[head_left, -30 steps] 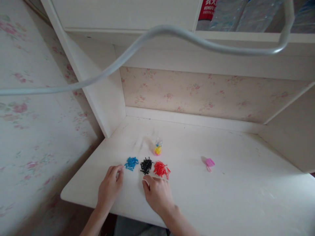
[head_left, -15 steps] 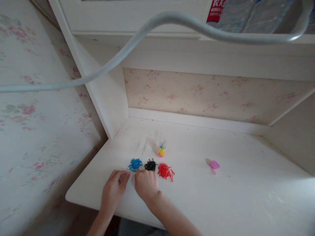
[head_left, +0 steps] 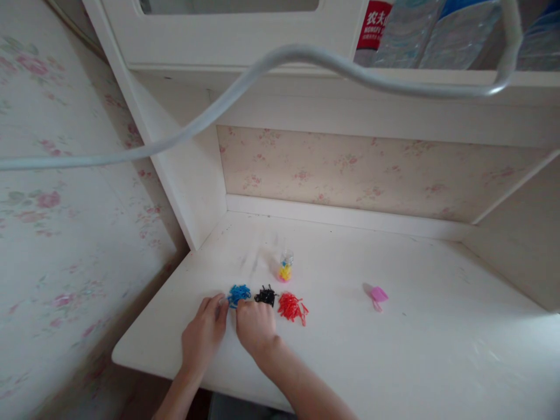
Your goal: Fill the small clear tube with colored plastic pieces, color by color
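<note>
Small piles of blue rubber bands (head_left: 238,294), black rubber bands (head_left: 265,296) and red rubber bands (head_left: 292,307) lie in a row on the white desk. My left hand (head_left: 205,329) is at the left edge of the blue pile, thumb and forefinger pinched together. Just in front of the blue and black piles is my right hand (head_left: 257,325), its fingers curled in and their tips hidden. Whatever either hand holds is too small or covered to make out. Behind the piles stands a small clear container (head_left: 286,267) with yellow, pink and some blue bits inside.
A pink item with a loop (head_left: 378,294) lies on the desk (head_left: 394,361) to the right. A pale cable (head_left: 301,53) crosses the upper view. Plastic bottles (head_left: 406,35) sit on the shelf above. Flowered wallpaper (head_left: 48,233) covers the left wall.
My view has tilted slightly, so the scene sits a little lower and more to the left. My left fingertips have come up closer to the blue pile; my right hand stays nearly in place.
</note>
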A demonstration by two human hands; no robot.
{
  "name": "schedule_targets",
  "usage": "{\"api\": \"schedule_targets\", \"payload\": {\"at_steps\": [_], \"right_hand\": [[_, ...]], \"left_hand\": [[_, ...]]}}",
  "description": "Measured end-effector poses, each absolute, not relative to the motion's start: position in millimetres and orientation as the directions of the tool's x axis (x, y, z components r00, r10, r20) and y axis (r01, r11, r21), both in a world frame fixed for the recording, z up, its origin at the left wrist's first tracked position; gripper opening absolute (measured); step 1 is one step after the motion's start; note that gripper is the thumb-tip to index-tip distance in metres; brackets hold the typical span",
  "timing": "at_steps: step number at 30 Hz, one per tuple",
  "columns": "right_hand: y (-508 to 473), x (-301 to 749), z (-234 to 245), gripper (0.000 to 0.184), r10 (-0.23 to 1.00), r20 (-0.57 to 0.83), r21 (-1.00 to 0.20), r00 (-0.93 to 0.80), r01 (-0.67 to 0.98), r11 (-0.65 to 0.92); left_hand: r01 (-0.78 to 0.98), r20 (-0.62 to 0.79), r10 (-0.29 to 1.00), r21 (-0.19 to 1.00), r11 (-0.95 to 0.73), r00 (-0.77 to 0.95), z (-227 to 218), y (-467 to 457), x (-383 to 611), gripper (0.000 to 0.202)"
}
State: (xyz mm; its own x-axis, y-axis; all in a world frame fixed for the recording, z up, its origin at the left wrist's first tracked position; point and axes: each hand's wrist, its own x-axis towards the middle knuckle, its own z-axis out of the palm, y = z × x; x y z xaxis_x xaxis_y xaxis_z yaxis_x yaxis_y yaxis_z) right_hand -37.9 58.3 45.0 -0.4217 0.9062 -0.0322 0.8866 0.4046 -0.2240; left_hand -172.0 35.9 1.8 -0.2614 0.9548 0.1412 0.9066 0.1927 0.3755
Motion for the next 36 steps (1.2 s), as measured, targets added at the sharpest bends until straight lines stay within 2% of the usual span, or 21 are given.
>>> {"api": "schedule_targets", "payload": {"at_steps": [5,12,18,22,24,28,32,36], "right_hand": [[59,-38,44,0.024,0.892,-0.002,-0.201,-0.451,0.874,0.442],[55,-19,50,0.023,0.913,0.044,-0.255,-0.406,0.879,0.403],[64,26,66,0.031,0.954,0.165,-0.441,-0.249,0.847,0.297],[89,63,80,0.036,0.959,0.277,-0.634,-0.062,0.738,0.231],[104,78,87,0.039,0.951,0.309,-0.677,0.031,0.709,0.197],[127,92,99,0.039,0.936,0.347,-0.645,0.064,0.74,0.189],[135,88,103,0.034,0.932,0.361,-0.55,-0.023,0.802,0.233],[137,83,101,0.033,0.944,0.318,-0.485,-0.09,0.84,0.243]], "left_hand": [[0.918,0.131,0.96,0.348,0.188,-0.246,3,39,-172,0.028],[0.931,0.173,0.952,0.311,0.192,-0.254,3,33,-169,0.03],[0.929,0.201,0.94,0.309,0.206,-0.275,2,35,-170,0.032],[0.923,0.242,0.924,0.318,0.214,-0.297,1,36,-170,0.031],[0.923,0.258,0.916,0.315,0.219,-0.306,1,36,-170,0.031],[0.916,0.278,0.902,0.324,0.236,-0.331,2,36,-170,0.031],[0.901,0.282,0.896,0.368,0.23,-0.344,2,37,-171,0.029],[0.877,0.274,0.893,0.429,0.219,-0.356,-1,38,-174,0.031]]}}
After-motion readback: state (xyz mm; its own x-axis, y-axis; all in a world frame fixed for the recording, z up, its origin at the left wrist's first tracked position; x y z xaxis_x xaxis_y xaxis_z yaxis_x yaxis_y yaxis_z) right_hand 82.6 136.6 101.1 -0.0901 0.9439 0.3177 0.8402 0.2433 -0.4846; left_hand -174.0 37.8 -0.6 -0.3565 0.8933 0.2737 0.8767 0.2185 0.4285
